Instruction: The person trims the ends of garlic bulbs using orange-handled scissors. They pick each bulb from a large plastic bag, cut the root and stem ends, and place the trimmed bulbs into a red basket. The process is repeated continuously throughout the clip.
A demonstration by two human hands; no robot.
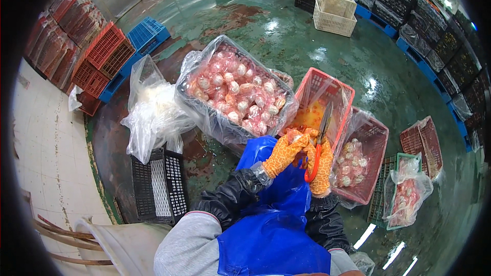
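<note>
My left hand (pixel 286 152), in an orange patterned glove, is closed on a small clear, pinkish thing (pixel 293 135) that its fingers partly hide. My right hand (pixel 320 168), gloved alike, holds scissors with red handles (pixel 313 163), their dark blades (pixel 326 121) pointing up and away. Both hands meet over the near end of a red crate (pixel 341 91), lined with clear plastic and holding orange-yellow liquid. Left of it, a dark lined crate (pixel 183 93) is heaped with round white things (pixel 233 88) in pinkish film. Right of my hands, another red crate (pixel 376 161) holds similar round things.
Crumpled clear plastic (pixel 156 110) and a black crate (pixel 176 186) lie to the left. On the right are a green crate (pixel 379 199) with a bagged load and a reddish crate (pixel 427 145). Stacked crates line both sides; the green floor (pixel 245 25) is wet.
</note>
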